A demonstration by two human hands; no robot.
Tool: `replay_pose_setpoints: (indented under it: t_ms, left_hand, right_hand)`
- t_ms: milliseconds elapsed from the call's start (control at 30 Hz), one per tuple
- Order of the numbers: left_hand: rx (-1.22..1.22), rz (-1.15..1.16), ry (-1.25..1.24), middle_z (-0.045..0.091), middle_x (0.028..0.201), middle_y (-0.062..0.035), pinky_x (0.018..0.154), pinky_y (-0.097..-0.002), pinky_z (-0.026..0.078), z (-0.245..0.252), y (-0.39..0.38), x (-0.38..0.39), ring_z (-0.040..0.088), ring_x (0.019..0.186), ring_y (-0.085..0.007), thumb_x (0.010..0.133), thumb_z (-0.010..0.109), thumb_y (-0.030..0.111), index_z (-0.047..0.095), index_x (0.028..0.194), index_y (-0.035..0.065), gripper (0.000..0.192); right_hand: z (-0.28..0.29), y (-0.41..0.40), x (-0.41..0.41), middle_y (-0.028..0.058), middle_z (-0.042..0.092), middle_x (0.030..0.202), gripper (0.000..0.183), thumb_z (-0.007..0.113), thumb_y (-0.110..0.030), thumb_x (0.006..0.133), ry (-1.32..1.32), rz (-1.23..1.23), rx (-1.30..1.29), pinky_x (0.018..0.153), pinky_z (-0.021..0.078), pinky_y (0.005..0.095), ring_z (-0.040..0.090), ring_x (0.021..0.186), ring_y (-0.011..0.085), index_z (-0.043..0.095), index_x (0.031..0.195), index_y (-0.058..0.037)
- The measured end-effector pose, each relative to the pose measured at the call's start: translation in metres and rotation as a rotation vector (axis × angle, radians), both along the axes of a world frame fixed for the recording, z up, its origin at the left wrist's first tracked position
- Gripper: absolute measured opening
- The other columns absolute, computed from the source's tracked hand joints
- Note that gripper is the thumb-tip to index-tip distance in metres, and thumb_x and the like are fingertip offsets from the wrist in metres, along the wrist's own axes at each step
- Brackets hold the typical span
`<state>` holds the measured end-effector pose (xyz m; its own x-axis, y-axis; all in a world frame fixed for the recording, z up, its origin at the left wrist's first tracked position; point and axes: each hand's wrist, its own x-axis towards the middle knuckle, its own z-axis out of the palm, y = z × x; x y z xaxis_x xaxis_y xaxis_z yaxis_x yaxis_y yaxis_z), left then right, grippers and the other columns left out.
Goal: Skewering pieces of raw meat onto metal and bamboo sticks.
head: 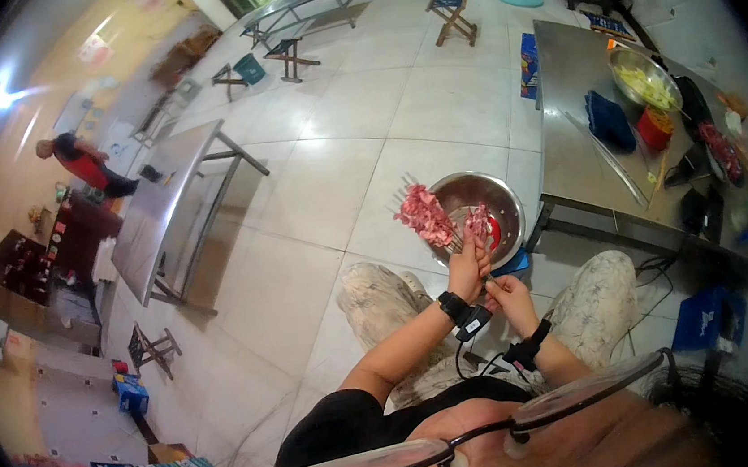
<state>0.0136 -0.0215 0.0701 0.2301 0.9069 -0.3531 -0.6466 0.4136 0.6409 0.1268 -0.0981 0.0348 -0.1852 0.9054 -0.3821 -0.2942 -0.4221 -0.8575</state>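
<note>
My left hand (471,270) is closed around the lower shafts of several metal skewers. Raw, reddish-pink meat pieces (428,218) are packed on the skewers, and bare tips stick out beyond them at the upper left. Just below, my right hand (510,300) pinches the handle ends of the bundle between thumb and fingers. Beneath the skewers is a stainless steel bowl (510,210), in front of my knees. Another clump of meat (477,218) shows above my left fingers, over the bowl; whether it is on a skewer is hard to tell. Something red lies inside the bowl.
To the right stands a metal table (560,128) with a bowl of pale green chopped vegetable (647,85), a dark blue cloth (610,121), a red container (654,129) and long skewers. A second metal table (168,199) is at left, a person (84,167) beyond it. Folding stools (451,17) stand about.
</note>
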Motion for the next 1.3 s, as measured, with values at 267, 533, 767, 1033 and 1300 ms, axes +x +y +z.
replay_pose_setpoints:
  t_ms: [267,533,767,1033,1300]
  left_hand:
    - [-0.059,0.041,-0.239,0.025,0.055,0.0064,0.039,-0.0196,0.022,0.007,-0.008,-0.002,0.022,0.045,-0.0054,0.094,0.043,0.045,0.044,0.079,0.0120,0.037]
    - [-0.386,-0.642,-0.238,0.025,0.053,0.0093,0.034,-0.0167,0.017,-0.014,-0.003,-0.018,0.021,0.041,-0.0023,0.092,0.047,0.046,0.044,0.076,0.0126,0.038]
    - [-0.087,-0.736,0.202,0.028,0.053,0.0080,0.035,-0.0198,0.020,0.037,-0.037,-0.020,0.024,0.042,-0.0041,0.094,0.044,0.046,0.043,0.074,0.0109,0.040]
    - [0.139,0.034,0.331,0.035,0.054,0.0074,0.039,-0.0190,0.024,0.040,-0.046,0.028,0.031,0.043,-0.0039,0.092,0.048,0.049,0.046,0.073,0.0128,0.040]
    - [-0.099,0.140,-0.257,0.027,0.052,0.0074,0.038,-0.0216,0.020,0.009,-0.033,0.052,0.025,0.042,-0.0059,0.090,0.049,0.051,0.047,0.078,0.0155,0.038]
  right_hand:
    - [0.053,-0.019,0.013,0.0173,0.058,0.093,0.024,0.061,-0.003,0.077,-0.977,-0.206,1.020,0.074,0.0482,0.0381,0.058,0.084,0.0335,0.056,0.101,-0.0017]
    - [0.066,-0.034,0.034,0.0150,0.059,0.095,0.025,0.054,-0.005,0.079,-0.975,0.241,1.382,0.074,0.0479,0.0390,0.058,0.088,0.0315,0.055,0.103,-0.0016]
    - [0.053,-0.039,0.029,0.0132,0.061,0.080,0.020,0.055,-0.017,0.087,-0.573,0.574,0.868,0.069,0.0481,0.0351,0.060,0.075,0.0256,0.058,0.092,0.0024]
    - [0.010,-0.029,0.028,0.0050,0.061,0.087,0.028,0.053,-0.026,0.094,0.206,0.104,0.151,0.063,0.0442,0.0237,0.056,0.073,0.0117,0.056,0.096,0.0018]
    - [0.038,-0.038,0.034,0.0096,0.060,0.091,0.015,0.060,-0.008,0.086,-0.708,-0.364,0.791,0.073,0.0470,0.0303,0.058,0.082,0.0217,0.058,0.099,-0.0001]
